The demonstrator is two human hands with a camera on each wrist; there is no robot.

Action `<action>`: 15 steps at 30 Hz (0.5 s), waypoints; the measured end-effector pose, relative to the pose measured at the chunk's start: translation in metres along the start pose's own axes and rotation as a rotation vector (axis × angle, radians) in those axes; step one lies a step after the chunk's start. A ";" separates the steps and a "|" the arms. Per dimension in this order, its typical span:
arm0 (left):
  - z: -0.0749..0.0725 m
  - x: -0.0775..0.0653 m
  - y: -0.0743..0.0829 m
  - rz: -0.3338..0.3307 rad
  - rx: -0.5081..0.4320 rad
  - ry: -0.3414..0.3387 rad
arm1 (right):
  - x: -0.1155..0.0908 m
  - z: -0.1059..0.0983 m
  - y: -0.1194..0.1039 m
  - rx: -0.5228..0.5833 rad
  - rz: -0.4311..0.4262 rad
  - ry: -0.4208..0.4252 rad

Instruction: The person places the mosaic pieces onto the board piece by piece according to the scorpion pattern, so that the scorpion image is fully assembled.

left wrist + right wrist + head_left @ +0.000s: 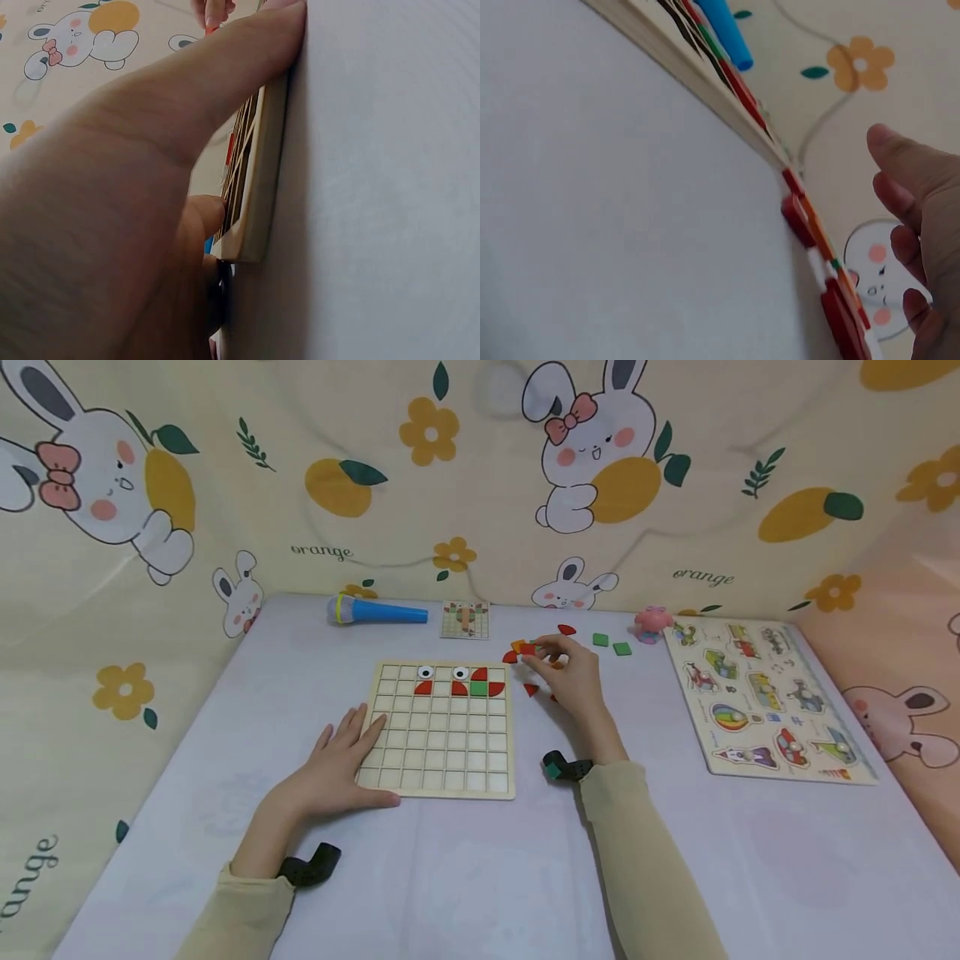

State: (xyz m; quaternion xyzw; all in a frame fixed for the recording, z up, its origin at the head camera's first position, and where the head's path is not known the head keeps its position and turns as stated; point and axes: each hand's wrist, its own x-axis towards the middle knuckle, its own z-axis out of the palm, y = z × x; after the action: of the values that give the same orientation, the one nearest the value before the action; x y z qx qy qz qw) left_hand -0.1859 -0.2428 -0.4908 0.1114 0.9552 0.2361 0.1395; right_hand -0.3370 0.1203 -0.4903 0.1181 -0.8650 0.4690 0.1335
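Observation:
The left hand (330, 777) rests with spread fingers on the left edge of a wooden grid board (435, 792), its thumb along the front edge. In the left wrist view that thumb (225, 64) overlaps the board's side. Over loose pieces beyond the board's right corner, the right hand (573, 677) pinches a small red piece (528, 649); this piece is hidden in the right wrist view. On the board lie two eye pieces (461, 673), red quarter-rounds (423, 688) and a green square (478, 688).
Green squares (622, 649) and a pink toy (652, 623) lie right of the loose pieces. A pattern card (465, 620) and a blue toy microphone (386, 612) are behind the board. A picture puzzle board (765, 693) lies far right. Patterned cloth (480, 485) hangs behind.

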 end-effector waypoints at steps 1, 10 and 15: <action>0.000 0.000 -0.001 0.000 0.000 0.002 | 0.001 0.001 -0.003 0.002 -0.001 -0.011; -0.002 -0.002 -0.003 0.000 -0.013 0.003 | 0.003 0.017 -0.034 0.020 -0.018 -0.096; 0.000 -0.002 -0.002 0.018 -0.016 0.004 | 0.001 0.026 -0.052 0.053 -0.044 -0.202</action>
State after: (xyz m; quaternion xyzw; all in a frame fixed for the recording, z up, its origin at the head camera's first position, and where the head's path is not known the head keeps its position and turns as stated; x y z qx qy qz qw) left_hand -0.1844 -0.2452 -0.4914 0.1182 0.9525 0.2453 0.1362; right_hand -0.3239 0.0702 -0.4629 0.1870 -0.8585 0.4746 0.0527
